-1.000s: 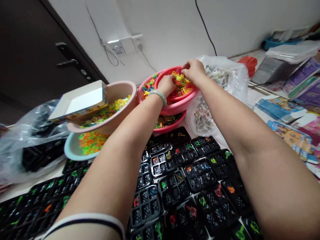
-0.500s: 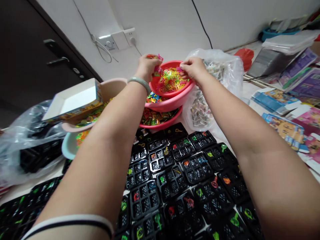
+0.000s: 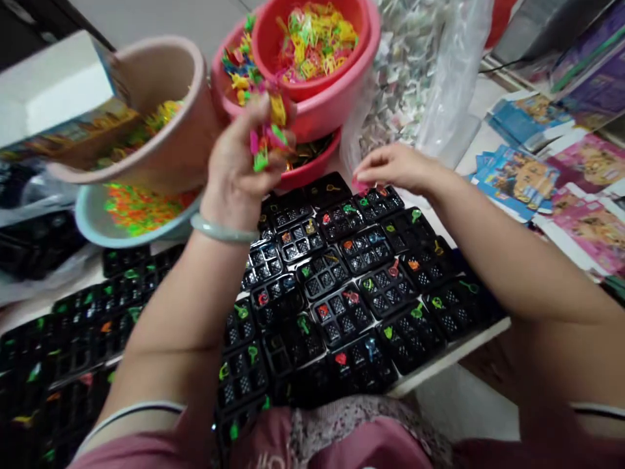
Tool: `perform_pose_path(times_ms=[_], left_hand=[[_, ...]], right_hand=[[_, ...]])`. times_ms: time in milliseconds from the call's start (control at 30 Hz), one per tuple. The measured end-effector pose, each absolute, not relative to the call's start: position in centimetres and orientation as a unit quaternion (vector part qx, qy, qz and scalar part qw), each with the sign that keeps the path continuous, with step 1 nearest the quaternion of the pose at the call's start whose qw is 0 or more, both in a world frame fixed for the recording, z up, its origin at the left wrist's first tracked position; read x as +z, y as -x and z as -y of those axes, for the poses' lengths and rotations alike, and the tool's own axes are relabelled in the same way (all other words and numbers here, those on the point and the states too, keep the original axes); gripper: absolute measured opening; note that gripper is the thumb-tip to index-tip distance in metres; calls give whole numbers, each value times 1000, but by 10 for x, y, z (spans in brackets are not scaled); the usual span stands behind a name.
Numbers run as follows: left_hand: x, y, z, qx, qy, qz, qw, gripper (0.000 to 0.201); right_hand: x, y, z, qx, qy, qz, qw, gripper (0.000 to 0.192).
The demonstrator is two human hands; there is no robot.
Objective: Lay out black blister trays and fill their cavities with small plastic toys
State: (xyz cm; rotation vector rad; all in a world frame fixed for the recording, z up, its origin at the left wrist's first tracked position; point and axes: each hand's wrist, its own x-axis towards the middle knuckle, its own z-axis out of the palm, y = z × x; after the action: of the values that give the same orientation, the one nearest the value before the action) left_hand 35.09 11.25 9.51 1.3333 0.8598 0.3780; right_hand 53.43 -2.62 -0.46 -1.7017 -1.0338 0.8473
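Note:
My left hand [image 3: 244, 143] is closed around a bunch of small coloured plastic toys [image 3: 271, 133] in pink, green and yellow, held up in front of the pink basin [image 3: 336, 107]. My right hand [image 3: 393, 168] pinches a small pink plastic piece [image 3: 360, 185] above the far right of the black compartment trays [image 3: 322, 280]. Many of these trays stand side by side, with little coloured pieces in some of their compartments. A red bowl [image 3: 261, 55] of tangled yellow, green and pink pieces rests in the pink basin.
At left, a beige tub [image 3: 195, 117] sits over a light-blue basin [image 3: 88, 218], both holding coloured pieces, with an open cardboard box [image 3: 53, 91] on top. Behind my right hand is a clear plastic bag [image 3: 405, 71] of small packets. Printed cartons [image 3: 517, 176] lie at right.
Both hands have come back from the red bowl toward me, the left with its bunch of toys, the right with a pink piece over the trays. The view has tilted down.

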Motion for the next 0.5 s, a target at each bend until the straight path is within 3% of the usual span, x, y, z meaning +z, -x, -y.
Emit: perform_pose_path(times_ms=[167,333,500], left_hand=[[22,-303,-78,151,-491,-360,779,28],[-8,-281,-62,140,-412,-368,822,16],[-20,-270,-64,150,-382,-364,836,14]], right_hand=[[-71,-499,36,280,770,458,346,7],[-86,-481,19,241,793,500,252,15],[-88,-487,14,203,794,500,280,18]])
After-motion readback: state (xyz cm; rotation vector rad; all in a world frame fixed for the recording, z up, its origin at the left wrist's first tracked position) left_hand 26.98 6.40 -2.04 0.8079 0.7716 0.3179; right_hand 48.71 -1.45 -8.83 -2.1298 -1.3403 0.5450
